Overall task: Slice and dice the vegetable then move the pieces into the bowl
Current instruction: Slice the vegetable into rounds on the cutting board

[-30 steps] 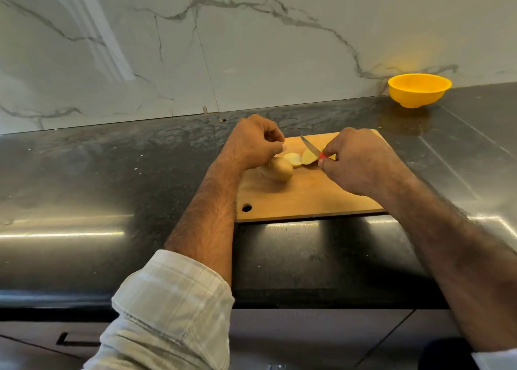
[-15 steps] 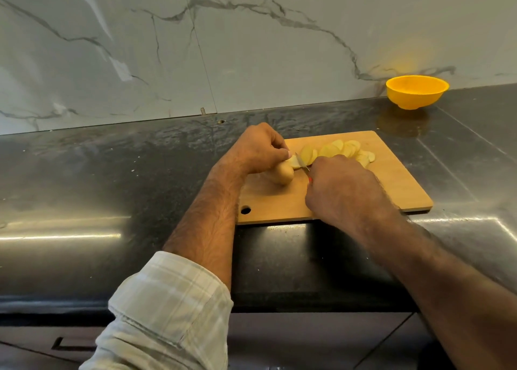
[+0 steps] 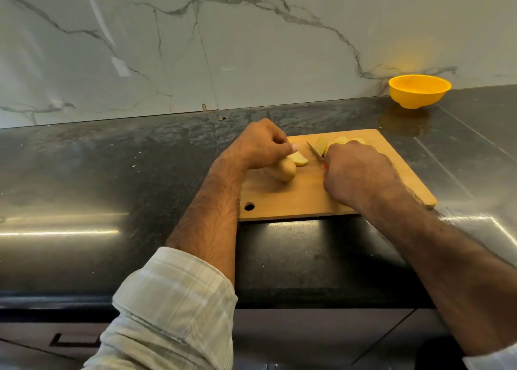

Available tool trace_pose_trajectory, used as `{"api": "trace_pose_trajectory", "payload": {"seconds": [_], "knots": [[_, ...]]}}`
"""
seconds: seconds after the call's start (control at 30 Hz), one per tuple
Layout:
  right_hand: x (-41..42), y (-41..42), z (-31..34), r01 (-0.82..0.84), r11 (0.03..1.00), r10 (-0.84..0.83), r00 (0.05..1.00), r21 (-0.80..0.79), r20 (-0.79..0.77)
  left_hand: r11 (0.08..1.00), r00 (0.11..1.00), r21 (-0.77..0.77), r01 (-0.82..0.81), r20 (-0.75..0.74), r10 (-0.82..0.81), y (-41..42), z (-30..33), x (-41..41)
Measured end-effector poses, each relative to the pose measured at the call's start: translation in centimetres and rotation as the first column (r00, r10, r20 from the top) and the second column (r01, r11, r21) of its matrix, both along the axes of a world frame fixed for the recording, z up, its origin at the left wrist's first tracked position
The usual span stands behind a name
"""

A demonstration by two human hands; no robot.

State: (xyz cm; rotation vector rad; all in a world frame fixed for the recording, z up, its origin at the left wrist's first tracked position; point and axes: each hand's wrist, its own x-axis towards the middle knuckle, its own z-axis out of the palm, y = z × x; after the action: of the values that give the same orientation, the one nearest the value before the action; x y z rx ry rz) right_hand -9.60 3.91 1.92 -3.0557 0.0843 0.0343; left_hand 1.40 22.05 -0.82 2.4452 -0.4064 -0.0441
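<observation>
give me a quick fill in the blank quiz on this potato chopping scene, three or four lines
1. The left hand steadies the potato on the wooden ____.
2. The right hand grips a ____ with a red handle.
3. The cut slices lie on the board beyond the ____ hand.
4. The bowl by the marble wall is ____ in colour.

Missing words: cutting board; knife; right; yellow

Potato (image 3: 286, 171): tan-skinned, part cut, lying on the board's left half, I note a pale slice (image 3: 299, 159) against its cut end. More slices (image 3: 334, 143): pale yellow, overlapping near the far edge. Bowl (image 3: 419, 91): yellow, upright, on the worktop, well apart.
</observation>
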Motion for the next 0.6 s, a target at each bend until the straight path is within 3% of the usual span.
{"api": "trace_pose_trajectory", "payload": {"seconds": [0.2,0.4,0.6], "knots": [[-0.7,-0.1,-0.8,-0.071,0.991,0.054,0.987,0.112,0.155,0.999,0.999,0.025,0.028,-0.045,-0.027,1.8,0.7,0.0],[-0.9,1.1,-1.2,-0.124,0.983,0.114,0.99,0.137,0.078,1.0,0.995,0.007,0.021,-0.1,-0.02,4.0,2.1,-0.5],[-0.4,0.2,-0.9,-0.016,0.998,0.01,0.996,0.066,0.087,0.989,0.973,0.116,0.092,-0.222,-0.065,3.2,2.5,-1.1]]}}
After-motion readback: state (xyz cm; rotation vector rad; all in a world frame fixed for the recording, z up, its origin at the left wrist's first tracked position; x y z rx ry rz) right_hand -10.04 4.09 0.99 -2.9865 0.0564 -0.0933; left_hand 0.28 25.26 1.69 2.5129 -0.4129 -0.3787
